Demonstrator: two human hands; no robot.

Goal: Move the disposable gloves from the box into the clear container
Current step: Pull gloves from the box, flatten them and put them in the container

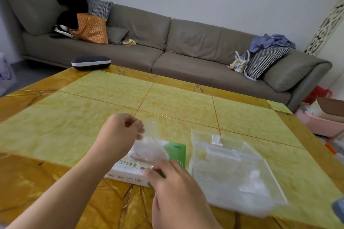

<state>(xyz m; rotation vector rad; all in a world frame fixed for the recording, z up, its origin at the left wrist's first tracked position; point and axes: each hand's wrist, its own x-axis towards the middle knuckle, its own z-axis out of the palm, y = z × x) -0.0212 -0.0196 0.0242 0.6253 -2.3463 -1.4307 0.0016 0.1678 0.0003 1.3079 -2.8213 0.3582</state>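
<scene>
1. Pinching a thin, translucent disposable plastic glove (149, 147) at its far edge, the left hand (121, 132) has its fingers curled in a closed grip above the box.
2. The right hand (173, 188) pinches the near edge of the same glove, fingers curled, so the film is stretched between both hands.
3. The flat white-and-green cardboard glove box (176, 151) lies on the table directly under the glove, its printed top facing up.
4. The clear plastic zip pouch (232, 169) lies flat just to the right of the box, close beside it, with something pale and crumpled showing through its lower part; what it is I cannot tell.
5. The yellow marble-patterned table (93, 109) carries both, and a dark oval case with a white band (91, 62) sits at its far left edge.
6. A long grey sofa (186, 42) with cushions and bags stands behind.
</scene>
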